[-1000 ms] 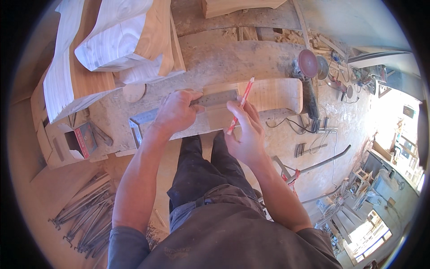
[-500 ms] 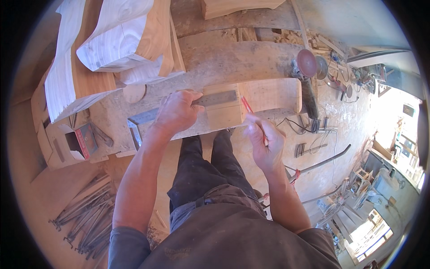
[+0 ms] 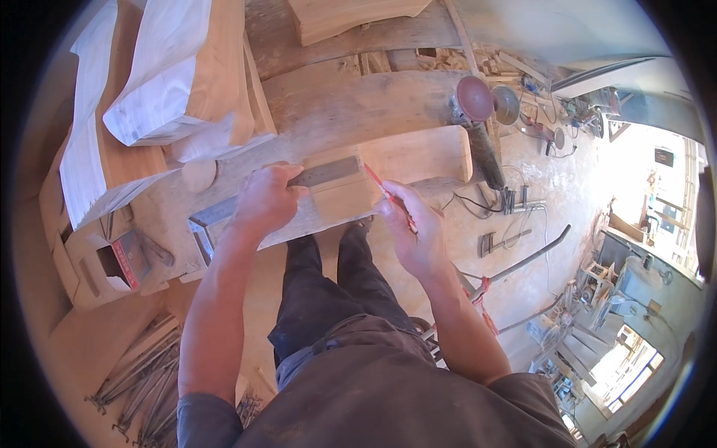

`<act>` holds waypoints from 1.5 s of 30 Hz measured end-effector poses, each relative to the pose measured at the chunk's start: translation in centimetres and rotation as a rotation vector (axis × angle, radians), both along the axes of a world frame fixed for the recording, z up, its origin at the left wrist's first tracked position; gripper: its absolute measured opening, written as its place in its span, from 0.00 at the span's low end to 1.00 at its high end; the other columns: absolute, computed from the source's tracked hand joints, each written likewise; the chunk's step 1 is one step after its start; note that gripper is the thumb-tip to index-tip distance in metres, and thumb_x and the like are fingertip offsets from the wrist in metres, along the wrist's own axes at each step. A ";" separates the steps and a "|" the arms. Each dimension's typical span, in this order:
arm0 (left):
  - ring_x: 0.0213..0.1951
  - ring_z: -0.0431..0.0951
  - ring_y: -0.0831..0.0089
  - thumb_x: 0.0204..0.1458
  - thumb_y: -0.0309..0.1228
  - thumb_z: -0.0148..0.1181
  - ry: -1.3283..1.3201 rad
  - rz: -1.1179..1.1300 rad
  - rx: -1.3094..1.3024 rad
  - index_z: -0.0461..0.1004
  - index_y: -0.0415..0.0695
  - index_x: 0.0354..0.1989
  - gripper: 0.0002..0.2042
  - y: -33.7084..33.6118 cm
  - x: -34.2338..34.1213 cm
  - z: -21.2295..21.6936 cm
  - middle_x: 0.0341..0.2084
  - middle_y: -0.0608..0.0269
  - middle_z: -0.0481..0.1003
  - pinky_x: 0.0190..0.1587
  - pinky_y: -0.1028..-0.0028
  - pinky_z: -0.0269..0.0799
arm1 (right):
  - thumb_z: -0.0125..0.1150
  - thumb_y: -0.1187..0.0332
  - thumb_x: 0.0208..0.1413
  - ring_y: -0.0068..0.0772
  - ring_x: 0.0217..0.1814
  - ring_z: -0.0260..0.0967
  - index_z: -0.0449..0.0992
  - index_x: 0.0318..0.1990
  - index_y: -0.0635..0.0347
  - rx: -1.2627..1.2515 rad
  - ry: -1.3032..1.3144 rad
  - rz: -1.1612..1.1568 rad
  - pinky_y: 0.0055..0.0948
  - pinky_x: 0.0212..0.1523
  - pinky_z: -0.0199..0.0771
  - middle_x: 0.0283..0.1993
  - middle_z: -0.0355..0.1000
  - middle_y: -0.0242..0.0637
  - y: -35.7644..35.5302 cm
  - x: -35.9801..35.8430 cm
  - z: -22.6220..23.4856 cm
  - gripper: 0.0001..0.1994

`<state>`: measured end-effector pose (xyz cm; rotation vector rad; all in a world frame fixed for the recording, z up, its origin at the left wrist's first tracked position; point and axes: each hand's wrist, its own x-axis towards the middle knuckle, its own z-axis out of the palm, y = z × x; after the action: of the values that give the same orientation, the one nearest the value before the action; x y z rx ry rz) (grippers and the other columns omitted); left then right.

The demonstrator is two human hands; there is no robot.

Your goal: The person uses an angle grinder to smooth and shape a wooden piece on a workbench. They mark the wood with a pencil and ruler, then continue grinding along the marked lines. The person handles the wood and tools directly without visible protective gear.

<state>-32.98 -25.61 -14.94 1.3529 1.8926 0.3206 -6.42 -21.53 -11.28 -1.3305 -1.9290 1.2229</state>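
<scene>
Fingers of the R hand (image 3: 417, 233) were closed on a red-and-white pencil (image 3: 375, 180), gripping it back from the tip, shaft slanting away & to the L; L hand (image 3: 265, 200) had its fingers curled over a steel square (image 3: 328, 171), thumb & forefinger toward the blade's R end; whether they gripped or only pressed, couldn't tell; long pale wooden board (image 3: 426, 153) lay flat on the workbench (image 3: 328, 104), just beyond the R fingers, its rounded end off to the R; long axis ran crosswise to the person, R end tipped slightly away; blade lay along the board's L part, approx. parallel w/ that axis; pencil tip was just beside the blade's R end, by a line across the board; contact btwn tip & wood couldn't be confirmed; R hand was nearer that line, L hand farther off along the blade; disc sander (image 3: 474, 99) sat just past the board's R end.
</scene>
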 end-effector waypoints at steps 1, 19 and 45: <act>0.57 0.80 0.47 0.56 0.33 0.68 -0.005 0.001 0.007 0.82 0.41 0.57 0.20 0.0 -0.1 -0.2 0.52 0.50 0.82 0.59 0.54 0.73 | 0.63 0.65 0.69 0.49 0.40 0.84 0.79 0.57 0.64 -0.009 0.005 0.005 0.36 0.42 0.80 0.41 0.82 0.53 0.1 -0.2 0.1 0.15; 0.56 0.80 0.46 0.55 0.32 0.69 0.031 -0.034 0.065 0.82 0.40 0.57 0.21 -0.4 -0.4 -0.9 0.53 0.47 0.82 0.59 0.55 0.74 | 0.62 0.69 0.64 0.61 0.32 0.78 0.79 0.53 0.65 0.057 -0.239 0.116 0.54 0.34 0.76 0.29 0.78 0.54 1.3 -2.3 3.6 0.13; 0.59 0.75 0.41 0.60 0.32 0.65 0.216 -0.152 0.216 0.75 0.32 0.63 0.24 3.6 1.5 0.6 0.57 0.42 0.77 0.63 0.53 0.70 | 0.61 0.73 0.64 0.54 0.36 0.79 0.77 0.47 0.62 -0.374 -0.057 -0.472 0.44 0.39 0.77 0.35 0.78 0.51 -13.7 1.2 -3.9 0.06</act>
<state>-31.44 -21.96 -14.34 1.7263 1.9580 0.3195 -5.20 -35.19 -15.19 -1.8934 -1.3376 1.3410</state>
